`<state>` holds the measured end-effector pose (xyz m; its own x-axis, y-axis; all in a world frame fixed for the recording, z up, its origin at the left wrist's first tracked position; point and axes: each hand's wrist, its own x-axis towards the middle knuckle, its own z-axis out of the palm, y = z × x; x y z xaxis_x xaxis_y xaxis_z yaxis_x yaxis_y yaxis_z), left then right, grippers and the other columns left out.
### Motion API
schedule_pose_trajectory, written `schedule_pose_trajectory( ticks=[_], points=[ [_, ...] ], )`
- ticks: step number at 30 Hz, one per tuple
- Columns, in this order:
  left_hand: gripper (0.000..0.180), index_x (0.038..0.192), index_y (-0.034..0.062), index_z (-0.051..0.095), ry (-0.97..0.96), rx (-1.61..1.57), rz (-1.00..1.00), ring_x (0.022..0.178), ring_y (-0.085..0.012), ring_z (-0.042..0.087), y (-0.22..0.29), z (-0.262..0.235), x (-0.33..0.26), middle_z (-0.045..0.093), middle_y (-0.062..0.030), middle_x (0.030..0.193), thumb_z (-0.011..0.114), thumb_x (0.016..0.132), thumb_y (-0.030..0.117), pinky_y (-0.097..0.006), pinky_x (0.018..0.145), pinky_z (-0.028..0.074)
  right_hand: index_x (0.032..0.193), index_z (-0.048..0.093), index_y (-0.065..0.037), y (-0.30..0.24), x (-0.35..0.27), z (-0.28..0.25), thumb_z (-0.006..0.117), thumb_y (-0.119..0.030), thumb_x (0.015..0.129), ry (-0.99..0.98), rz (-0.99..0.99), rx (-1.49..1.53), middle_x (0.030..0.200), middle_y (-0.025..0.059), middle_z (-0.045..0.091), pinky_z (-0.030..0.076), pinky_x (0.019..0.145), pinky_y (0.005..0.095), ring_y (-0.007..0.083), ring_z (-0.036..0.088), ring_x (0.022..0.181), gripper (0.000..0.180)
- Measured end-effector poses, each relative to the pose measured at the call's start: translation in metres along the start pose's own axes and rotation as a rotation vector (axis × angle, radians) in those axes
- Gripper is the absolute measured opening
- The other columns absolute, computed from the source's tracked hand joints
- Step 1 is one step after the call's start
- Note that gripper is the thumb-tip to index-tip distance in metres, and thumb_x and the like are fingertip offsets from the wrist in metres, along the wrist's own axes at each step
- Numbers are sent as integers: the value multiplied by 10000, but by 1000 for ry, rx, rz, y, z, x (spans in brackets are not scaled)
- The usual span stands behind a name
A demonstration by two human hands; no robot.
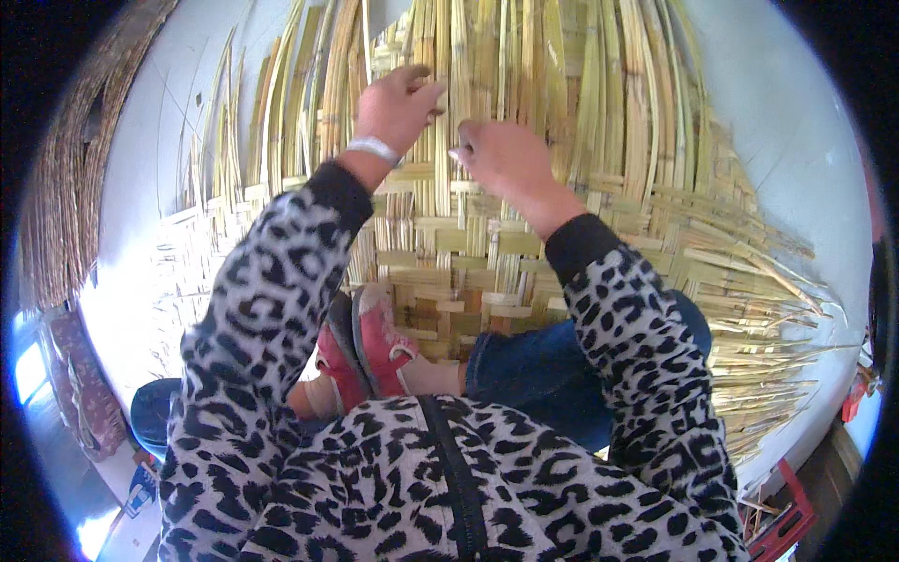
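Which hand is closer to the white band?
Left. The band circles the wrist just behind the left hand; the right hand is apart from it, to its right.

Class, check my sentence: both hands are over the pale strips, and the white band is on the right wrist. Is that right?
Wrong wrist: the head view shows the white band on the left wrist. The left hand and right hand are over the pale strips.

Pale floor [787, 122] with a broad, partly woven yellow-green mat [473, 239] directly on it.
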<state>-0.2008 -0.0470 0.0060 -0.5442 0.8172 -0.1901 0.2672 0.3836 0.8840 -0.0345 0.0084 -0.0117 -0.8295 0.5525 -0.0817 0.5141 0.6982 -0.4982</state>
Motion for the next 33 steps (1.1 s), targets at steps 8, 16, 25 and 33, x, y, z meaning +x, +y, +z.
schedule_pose_trajectory(
  ticks=[8, 16, 25, 33],
  points=[
    [277, 1046, -32, 620, 293, -92, -210, 736, -133, 652, -52, -150, -94, 664, -84, 851, 622, 919, 215, -246, 598, 518, 855, 572, -58, -11, -8, -9, 606, -280, 886, 29, 5, 29, 771, 146, 618, 488, 633, 478, 342, 626, 718, 227],
    [258, 1086, 38, 568, 489, -770, -365, 761, -225, 648, -212, -277, -126, 648, -125, 904, 634, 882, 181, -328, 633, 533, 909, 593, -48, -21, -26, -4, 577, -242, 897, 51, 99, 0, 856, 156, 634, 500, 646, 458, 322, 636, 769, 195],
    [292, 1164, 56, 515, 613, -1146, -546, 947, -310, 628, -200, -320, -113, 610, -154, 1103, 546, 953, 256, -445, 812, 500, 1068, 601, -53, -65, -49, -4, 590, -242, 882, 65, 57, -34, 984, 183, 630, 496, 771, 461, 370, 611, 909, 266],
    [158, 1036, 4, 580, 595, -1098, -413, 727, -248, 673, -207, -323, -129, 670, -141, 894, 542, 928, 114, -339, 565, 524, 1179, 564, -39, -140, -46, 29, 647, -200, 845, -61, -191, -307, 1170, 173, 555, 452, 939, 421, 360, 533, 1097, 380]
  ],
)
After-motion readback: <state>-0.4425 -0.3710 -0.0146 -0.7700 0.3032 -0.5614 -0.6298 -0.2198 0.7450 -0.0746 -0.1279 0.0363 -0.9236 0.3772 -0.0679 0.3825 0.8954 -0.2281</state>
